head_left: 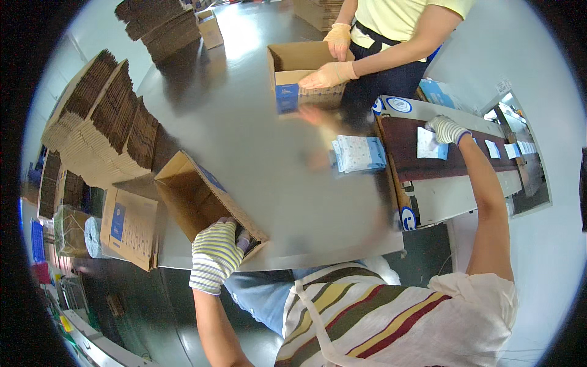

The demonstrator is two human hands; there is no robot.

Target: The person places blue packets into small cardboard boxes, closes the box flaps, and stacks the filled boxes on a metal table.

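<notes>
My left hand [217, 252], in a striped knit glove, grips the near edge of an open cardboard box [183, 183], its fingers reaching inside. The box lies tilted at the table's near left, and what it holds is hidden from me. Over the conveyor belt [408, 168] my right hand [449, 129], gloved alike, has its fingers closed on the upper part of a white and blue packet [431, 148]. Between the belt and the table, a small pile of similar packets [361, 154] sits at the table's right edge.
Across the metal table [263, 171], a co-worker's gloved hands [330, 73] are at another open box [287, 61]. Stacks of flattened cartons [104, 122] line the left side. More packets [493, 148] lie farther along the belt. Flat cartons [129, 226] lean at the near left.
</notes>
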